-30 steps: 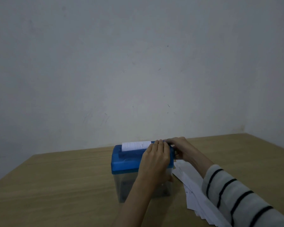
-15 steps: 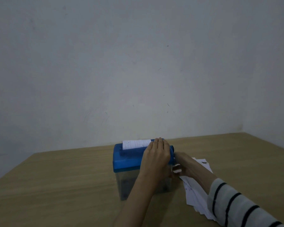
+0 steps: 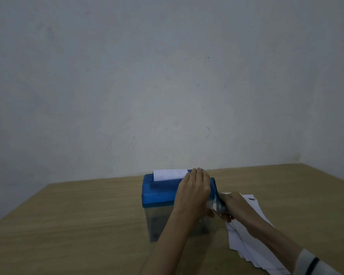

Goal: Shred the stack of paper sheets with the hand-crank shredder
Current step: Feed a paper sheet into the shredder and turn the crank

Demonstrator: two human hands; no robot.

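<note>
Pressing flat on the blue shredder (image 3: 163, 190) at lower centre, the left hand (image 3: 195, 192) lies with fingers straight and together — a sheet (image 3: 170, 175) stands in its slot. The right hand (image 3: 231, 205) curls round the crank (image 3: 216, 197), over the paper stack (image 3: 252, 243) — lower right.

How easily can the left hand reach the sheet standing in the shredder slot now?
Probably yes. The left hand lies flat on the blue shredder lid, its fingertips right beside the lined sheet, with nothing between them.
</note>
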